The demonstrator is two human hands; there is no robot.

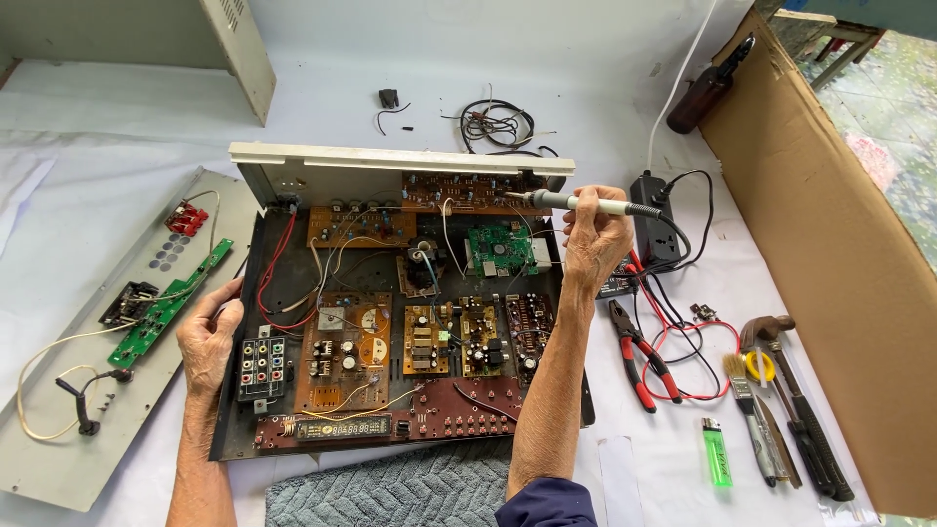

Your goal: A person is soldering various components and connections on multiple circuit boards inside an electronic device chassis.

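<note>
An opened black electronics chassis (226, 410) lies before me, filled with several brown circuit boards and one green board (500, 249). My left hand (210, 337) grips the chassis's left edge beside a block of coloured sockets (264, 368). My right hand (595, 244) holds a soldering iron (576, 202) level, its tip pointing left over the brown board (459, 188) at the back wall. My right forearm crosses the chassis's right side.
A grey front panel (68, 439) with a green strip board and loose wires lies at left. Red-handled pliers (639, 361), a brush, a green lighter (716, 453), a hammer and other tools lie at right. A black power strip (652, 220), a brown bottle, cardboard sheet and grey towel are nearby.
</note>
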